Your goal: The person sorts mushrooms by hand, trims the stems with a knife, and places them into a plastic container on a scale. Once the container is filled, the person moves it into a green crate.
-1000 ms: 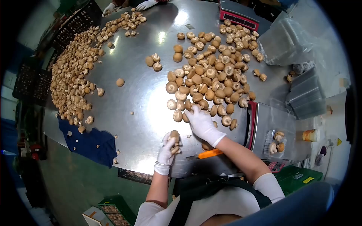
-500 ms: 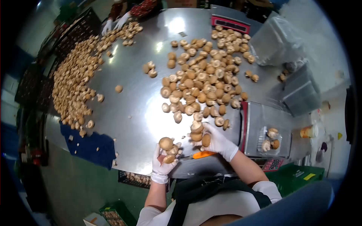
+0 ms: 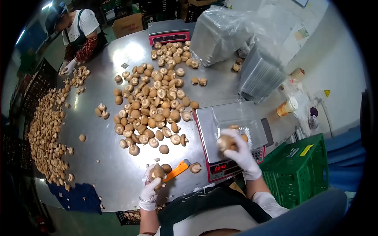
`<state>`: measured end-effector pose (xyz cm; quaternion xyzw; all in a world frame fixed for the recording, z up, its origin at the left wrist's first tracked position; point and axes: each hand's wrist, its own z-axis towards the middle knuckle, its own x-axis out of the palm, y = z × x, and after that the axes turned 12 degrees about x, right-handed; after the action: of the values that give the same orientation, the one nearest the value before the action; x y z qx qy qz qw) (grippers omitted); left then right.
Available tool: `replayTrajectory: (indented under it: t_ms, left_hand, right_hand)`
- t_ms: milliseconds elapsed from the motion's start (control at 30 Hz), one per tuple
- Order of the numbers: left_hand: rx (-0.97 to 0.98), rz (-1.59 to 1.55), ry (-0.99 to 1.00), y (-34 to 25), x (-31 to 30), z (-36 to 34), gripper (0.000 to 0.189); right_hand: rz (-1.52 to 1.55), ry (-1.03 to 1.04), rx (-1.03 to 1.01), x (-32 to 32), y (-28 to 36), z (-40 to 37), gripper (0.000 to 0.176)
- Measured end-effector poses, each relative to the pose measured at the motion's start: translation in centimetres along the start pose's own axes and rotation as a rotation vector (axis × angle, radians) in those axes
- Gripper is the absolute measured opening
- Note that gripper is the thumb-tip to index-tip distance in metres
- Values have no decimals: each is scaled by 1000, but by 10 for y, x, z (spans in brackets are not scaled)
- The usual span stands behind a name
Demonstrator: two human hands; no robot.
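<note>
My left hand (image 3: 150,188), in a white glove, is closed around mushrooms (image 3: 157,172) near the front edge of the metal table. Beside it lies an orange utility knife (image 3: 178,170), and a single mushroom (image 3: 195,167) rests to the knife's right. My right hand (image 3: 241,155), also gloved and slightly blurred, grips mushrooms (image 3: 225,143) above the red-framed weighing scale (image 3: 211,151). Under that hand a clear plastic tray (image 3: 249,131) sits on the scale, its contents partly hidden. The red display (image 3: 219,168) appears to read 0040.
A mushroom heap (image 3: 149,106) covers the table's middle; another (image 3: 47,137) lies left. At the back are a second scale (image 3: 168,33) and a plastic bag (image 3: 220,35). Stacked clear trays (image 3: 262,74), a cup (image 3: 287,106) and a green crate (image 3: 295,169) stand right. A co-worker (image 3: 80,31) handles mushrooms far left.
The view has swung right. My right hand has carried mushrooms from beside the heap to over the tray on the scale. My left hand still holds mushrooms near the knife.
</note>
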<state>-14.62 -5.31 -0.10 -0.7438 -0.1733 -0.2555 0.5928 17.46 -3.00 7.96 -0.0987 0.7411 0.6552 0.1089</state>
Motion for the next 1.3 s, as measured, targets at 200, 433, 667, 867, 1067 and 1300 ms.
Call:
replayTrajectory:
  t_ms: [200,433,667,867,1067,1300]
  left_hand:
    - [-14,192,22,10,35,12,54]
    - [117,276,219,18,81,24,58]
    - [154,325,362,15,92,13,58]
    - [-276,-329,127,6,58,5,49]
    - [-297,-557,109,12,48,2,45]
    - [-264,-489,99,13,55,4,49]
  right_hand:
    - [-593,-406,91,-51,-18,-7,50]
    - [-477,-267,-227,-6,-3,-19,36]
    - [-88,383,-57,60,-3,-15,38]
    - [489,540,503,62,-11,-17,31]
    - [-63,-134,-18,3,-3,-6,26]
    - [-890,-512,-225,-17,-8,-8,32]
